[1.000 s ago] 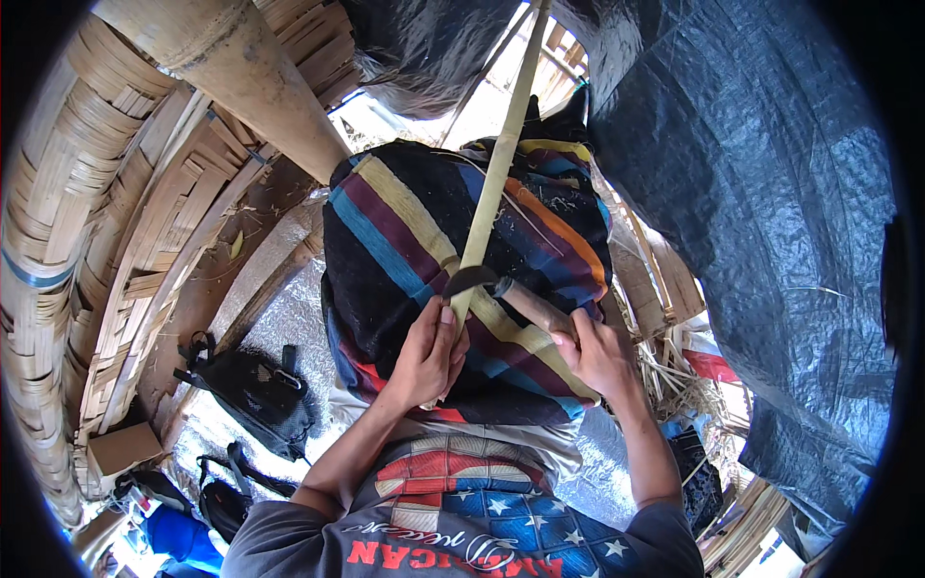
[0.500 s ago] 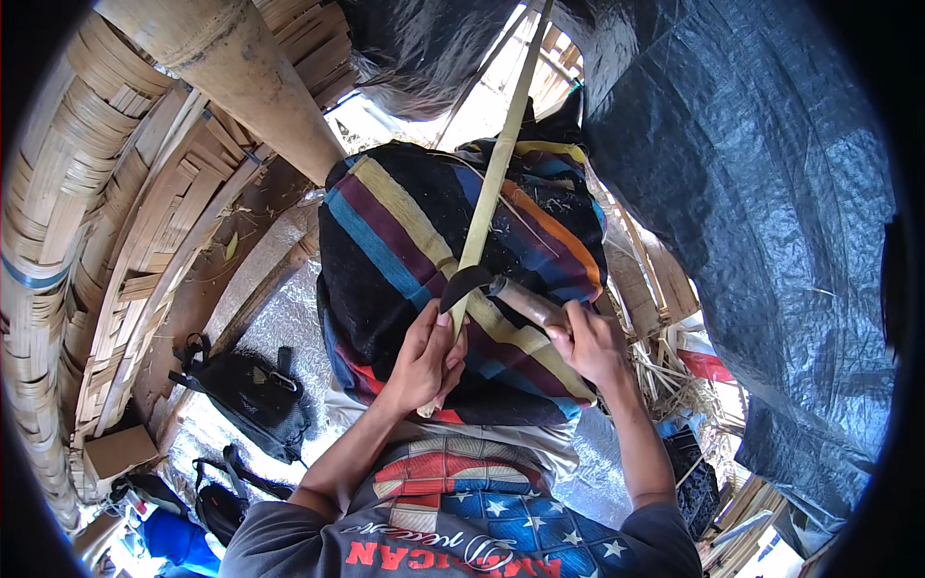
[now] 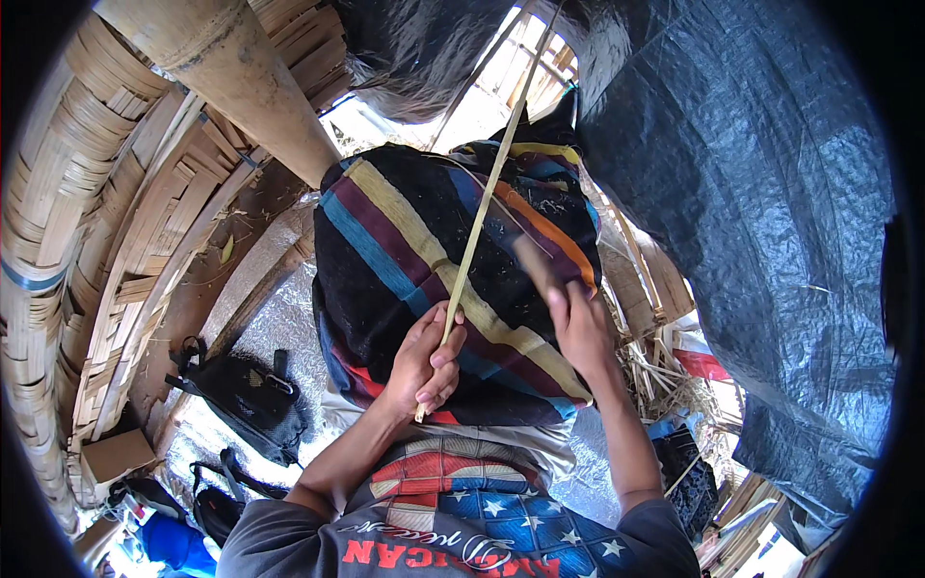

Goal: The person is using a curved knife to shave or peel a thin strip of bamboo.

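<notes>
My left hand (image 3: 430, 362) is closed round the lower end of a long, pale bamboo strip (image 3: 479, 214). The strip slants up from my lap and away to the top of the view, its narrow edge showing. In my right hand (image 3: 582, 333) is the handle of a knife (image 3: 536, 264), held to the right of the strip. Motion smears the knife, and its dark blade can barely be made out against the cloth. A striped cloth (image 3: 381, 246) in black, yellow, maroon, blue and orange covers my lap under both hands.
A thick bamboo pole (image 3: 246, 82) and a woven bamboo wall (image 3: 72, 193) stand on the left. Dark plastic sheeting (image 3: 761, 222) hangs on the right. A black bag (image 3: 249, 400) lies on the silvery floor covering, with a small cardboard box (image 3: 118, 453) farther left. Loose shavings (image 3: 647, 371) lie at right.
The knife has come off the strip, swinging up and right with my right hand. The strip has turned from its flat face to its narrow edge in my left hand.
</notes>
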Available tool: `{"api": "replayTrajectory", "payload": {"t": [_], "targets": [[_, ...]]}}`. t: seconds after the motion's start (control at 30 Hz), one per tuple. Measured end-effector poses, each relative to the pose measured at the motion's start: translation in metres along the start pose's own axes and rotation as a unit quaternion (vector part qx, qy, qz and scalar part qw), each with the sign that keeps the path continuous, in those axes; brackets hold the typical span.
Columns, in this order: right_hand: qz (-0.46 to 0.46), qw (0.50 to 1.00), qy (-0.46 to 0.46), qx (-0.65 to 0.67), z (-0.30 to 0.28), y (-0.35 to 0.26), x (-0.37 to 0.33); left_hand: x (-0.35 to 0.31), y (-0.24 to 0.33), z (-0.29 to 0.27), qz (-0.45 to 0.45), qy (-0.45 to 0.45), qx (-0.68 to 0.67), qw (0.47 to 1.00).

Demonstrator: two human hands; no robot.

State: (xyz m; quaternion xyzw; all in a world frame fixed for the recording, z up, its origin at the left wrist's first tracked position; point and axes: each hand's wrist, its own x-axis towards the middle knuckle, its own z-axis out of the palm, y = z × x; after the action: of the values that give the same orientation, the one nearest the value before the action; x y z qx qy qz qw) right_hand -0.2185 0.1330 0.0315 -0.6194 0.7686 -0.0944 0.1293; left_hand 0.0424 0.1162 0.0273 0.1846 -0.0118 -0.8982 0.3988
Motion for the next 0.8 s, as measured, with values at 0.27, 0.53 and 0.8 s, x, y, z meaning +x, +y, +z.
{"api": "replayTrajectory", "payload": {"t": [0.27, 0.53, 0.8], "targets": [[-0.115, 0.991, -0.048, 0.038, 0.003, 0.019, 0.002, -0.005, 0.0, -0.001, -0.012, -0.044, -0.061, 0.997], [-0.185, 0.983, 0.01, -0.003, -0.003, 0.009, 0.01, -0.008, -0.005, -0.007, -0.026, -0.093, -0.212, 0.973], [-0.17, 0.985, -0.034, 0.012, -0.005, 0.001, 0.02, -0.009, -0.005, -0.012, -0.021, -0.09, -0.243, 0.966]]}}
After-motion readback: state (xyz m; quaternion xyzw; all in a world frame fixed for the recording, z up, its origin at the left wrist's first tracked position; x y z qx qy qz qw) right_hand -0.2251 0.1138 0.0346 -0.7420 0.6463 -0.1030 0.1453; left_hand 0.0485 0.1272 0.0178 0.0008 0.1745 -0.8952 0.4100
